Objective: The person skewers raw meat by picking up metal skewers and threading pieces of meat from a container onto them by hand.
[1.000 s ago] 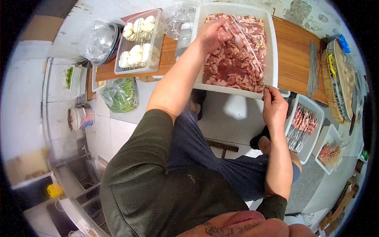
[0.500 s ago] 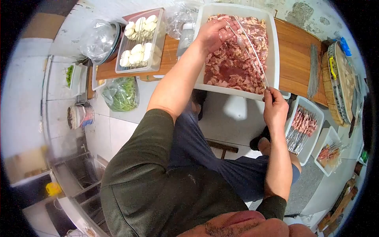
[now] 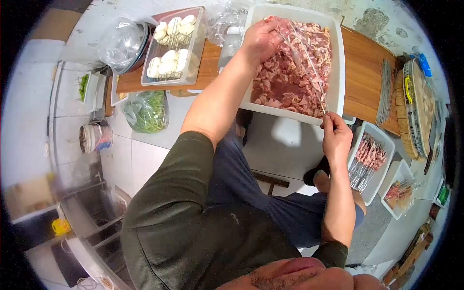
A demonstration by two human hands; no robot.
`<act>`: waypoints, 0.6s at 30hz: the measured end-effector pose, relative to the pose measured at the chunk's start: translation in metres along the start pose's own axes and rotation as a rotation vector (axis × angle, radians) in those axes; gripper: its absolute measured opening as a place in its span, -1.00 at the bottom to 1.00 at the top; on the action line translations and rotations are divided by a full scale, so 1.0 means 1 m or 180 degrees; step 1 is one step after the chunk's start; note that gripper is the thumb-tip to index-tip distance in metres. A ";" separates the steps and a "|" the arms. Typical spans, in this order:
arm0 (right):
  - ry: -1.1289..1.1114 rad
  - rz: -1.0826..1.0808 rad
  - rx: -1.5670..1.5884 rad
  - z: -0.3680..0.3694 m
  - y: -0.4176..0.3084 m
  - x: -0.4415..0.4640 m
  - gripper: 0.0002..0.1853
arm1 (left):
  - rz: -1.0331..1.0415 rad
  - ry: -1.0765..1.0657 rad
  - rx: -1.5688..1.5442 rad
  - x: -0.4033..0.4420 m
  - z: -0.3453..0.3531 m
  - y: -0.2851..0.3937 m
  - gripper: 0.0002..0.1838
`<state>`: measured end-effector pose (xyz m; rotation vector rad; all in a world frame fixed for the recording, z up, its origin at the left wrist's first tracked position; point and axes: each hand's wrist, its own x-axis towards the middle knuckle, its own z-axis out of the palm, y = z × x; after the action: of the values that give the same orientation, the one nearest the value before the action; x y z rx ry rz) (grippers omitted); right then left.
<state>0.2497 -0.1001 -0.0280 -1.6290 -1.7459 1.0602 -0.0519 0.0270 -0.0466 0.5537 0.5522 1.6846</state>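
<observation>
A large white tub [image 3: 342,72] full of cut raw meat [image 3: 285,82] stands on the wooden board. My right hand [image 3: 336,128] is closed on the lower end of a thin metal skewer [image 3: 316,77], just past the tub's near right corner. The skewer slants up and left above the meat. Over the tub's far left part, my left hand [image 3: 266,36] has its fingers curled round a piece of meat by the skewer. The exact contact between that meat and the skewer is too small to tell.
Bare skewers [image 3: 385,92] lie on the wooden board [image 3: 365,77] at right, near a round chopping block [image 3: 415,106]. Lower right are trays of skewered meat [image 3: 369,159] and other skewers [image 3: 400,193]. At left stand a box of white pieces [image 3: 171,46] and bagged greens [image 3: 147,113].
The fingers of my left hand have curled in from a more open pose. My right hand still holds the skewer's end. The view has shifted slightly.
</observation>
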 end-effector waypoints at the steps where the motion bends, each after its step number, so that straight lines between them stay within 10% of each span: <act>1: -0.0012 -0.0022 -0.0009 0.000 0.000 0.000 -0.74 | -0.0018 -0.0049 0.0019 0.003 -0.005 -0.001 -0.80; 18: 0.0122 -0.0201 0.0127 0.003 0.003 0.000 -0.72 | -0.0117 -0.0175 0.0465 -0.007 0.014 -0.001 -0.86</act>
<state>0.2488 -0.1009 -0.0319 -1.5496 -1.7289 1.0215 -0.0408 0.0211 -0.0371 0.6892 0.6453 1.5977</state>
